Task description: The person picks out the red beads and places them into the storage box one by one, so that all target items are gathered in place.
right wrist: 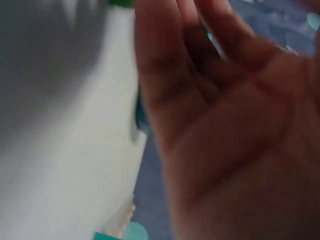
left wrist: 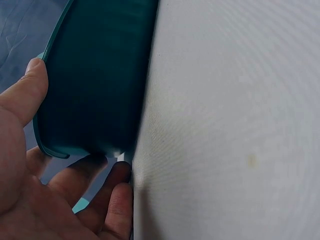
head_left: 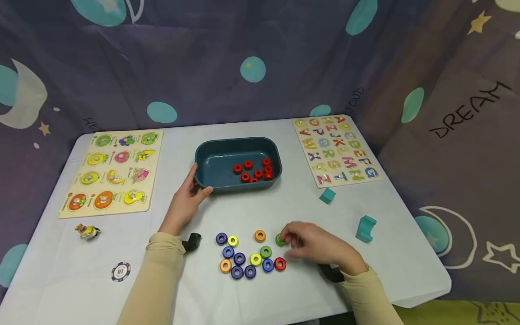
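Note:
A dark teal tray (head_left: 223,186) stands at the back middle of the table, with several red rings (head_left: 248,164) in its right half. My left hand (head_left: 184,203) holds the tray's front left corner, thumb at the rim and fingers along the end wall. In the left wrist view the thumb (left wrist: 35,85) presses the rim of the tray (left wrist: 95,85). Over the front of the table, my right hand (head_left: 314,243) has its fingertips right at a green ring (head_left: 280,240), which they partly hide. Nothing shows in its palm in the right wrist view.
Loose purple (head_left: 221,239), yellow (head_left: 233,240), orange (head_left: 260,235), blue (head_left: 267,265), green and red rings (head_left: 280,264) lie between the hands. A fruit puzzle board (head_left: 152,192) and small figurine (head_left: 87,232) are left, above a poker chip (head_left: 121,271). A letter board (head_left: 304,146) and teal blocks (head_left: 327,196) lie right.

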The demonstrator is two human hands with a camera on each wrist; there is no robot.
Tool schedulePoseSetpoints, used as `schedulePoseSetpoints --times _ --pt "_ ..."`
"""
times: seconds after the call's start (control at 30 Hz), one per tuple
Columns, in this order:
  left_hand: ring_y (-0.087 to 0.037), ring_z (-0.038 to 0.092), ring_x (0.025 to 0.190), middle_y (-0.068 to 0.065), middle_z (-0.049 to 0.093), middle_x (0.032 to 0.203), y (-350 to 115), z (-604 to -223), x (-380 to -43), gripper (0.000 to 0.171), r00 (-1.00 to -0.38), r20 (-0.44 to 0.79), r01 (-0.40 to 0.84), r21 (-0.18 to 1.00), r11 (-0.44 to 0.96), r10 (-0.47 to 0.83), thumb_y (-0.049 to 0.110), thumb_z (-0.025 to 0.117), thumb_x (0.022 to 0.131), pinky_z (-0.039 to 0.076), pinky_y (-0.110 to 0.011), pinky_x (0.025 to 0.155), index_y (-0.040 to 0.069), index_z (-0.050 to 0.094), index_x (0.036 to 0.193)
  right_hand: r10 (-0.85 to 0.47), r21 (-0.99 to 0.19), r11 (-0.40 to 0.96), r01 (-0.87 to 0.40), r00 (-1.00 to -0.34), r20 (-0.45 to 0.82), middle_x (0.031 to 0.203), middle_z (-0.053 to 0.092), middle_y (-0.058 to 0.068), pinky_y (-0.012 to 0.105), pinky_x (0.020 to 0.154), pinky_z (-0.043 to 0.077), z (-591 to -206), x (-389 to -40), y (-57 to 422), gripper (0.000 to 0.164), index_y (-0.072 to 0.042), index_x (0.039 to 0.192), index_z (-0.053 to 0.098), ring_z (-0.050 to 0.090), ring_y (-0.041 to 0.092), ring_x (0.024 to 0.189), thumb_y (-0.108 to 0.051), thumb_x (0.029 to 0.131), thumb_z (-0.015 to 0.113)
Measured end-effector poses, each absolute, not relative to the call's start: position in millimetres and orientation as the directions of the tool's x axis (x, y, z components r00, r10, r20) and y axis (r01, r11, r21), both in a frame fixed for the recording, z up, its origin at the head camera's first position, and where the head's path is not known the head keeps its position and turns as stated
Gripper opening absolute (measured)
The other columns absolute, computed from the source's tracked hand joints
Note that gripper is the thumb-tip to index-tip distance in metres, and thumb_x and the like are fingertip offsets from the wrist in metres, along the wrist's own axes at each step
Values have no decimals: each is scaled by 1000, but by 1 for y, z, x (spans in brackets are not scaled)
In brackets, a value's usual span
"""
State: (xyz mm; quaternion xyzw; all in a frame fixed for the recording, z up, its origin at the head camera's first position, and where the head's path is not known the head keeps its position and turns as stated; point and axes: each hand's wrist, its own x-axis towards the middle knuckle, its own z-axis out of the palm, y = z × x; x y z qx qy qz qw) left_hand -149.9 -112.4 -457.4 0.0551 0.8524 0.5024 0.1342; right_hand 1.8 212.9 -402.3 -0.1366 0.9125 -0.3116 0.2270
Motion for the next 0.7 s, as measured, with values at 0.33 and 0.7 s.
schedulePoseSetpoints --times 0.33,0.7 --pt "-30 38 141 -10 33 156 -113 -455 -153 82 -962 -159 -35 878 477 221 47 63 90 33 -50 115 57 3 146 -402 -589 789 -173 -871 -283 90 54 -11 17 64 45 -414 20 196 26 -24 102 61 50 5 76 -21 81 77" --pt "-28 39 141 -8 35 155 -114 -461 -148 82 -962 -159 -33 875 482 222 46 63 90 35 -48 114 55 5 147 -52 -666 739 -102 -994 94 102 62 -2 35 81 58 -389 -38 189 40 -14 116 61 60 9 82 -9 80 77"
